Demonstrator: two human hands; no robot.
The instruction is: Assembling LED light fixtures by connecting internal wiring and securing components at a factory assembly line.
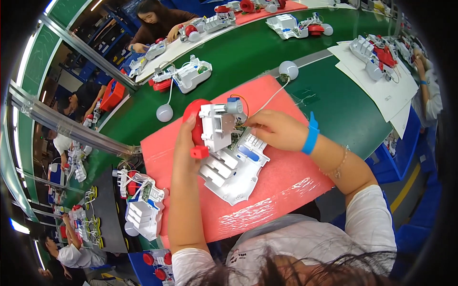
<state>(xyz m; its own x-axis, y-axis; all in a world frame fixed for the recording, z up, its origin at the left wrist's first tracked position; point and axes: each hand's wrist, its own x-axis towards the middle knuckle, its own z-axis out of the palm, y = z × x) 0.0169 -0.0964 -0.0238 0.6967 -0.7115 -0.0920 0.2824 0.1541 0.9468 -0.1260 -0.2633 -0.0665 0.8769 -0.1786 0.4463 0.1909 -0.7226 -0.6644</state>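
Note:
My left hand (187, 136) grips a white plastic motor bracket (217, 131) with a red wheel (196, 110) and a red block, tilted up over a white shell (234, 178). A grey motor (234, 106) with thin coloured wires sits on top of the bracket. My right hand (281, 129) is closed, its fingertips pressed together by the green circuit board (234, 139) inside the shell; what they pinch is hidden. From there a white cable (274, 97) runs to a white round bulb-shaped part (288, 70). The shell lies on a pink foam mat (286, 176).
Similar white-and-red assemblies lie at the left (145, 207), on the green conveyor (191, 74) ahead and on white sheets (377, 81) at the right. A metal post (71, 121) crosses the left side. A blue bin (393, 157) stands at right. Other people work across the line.

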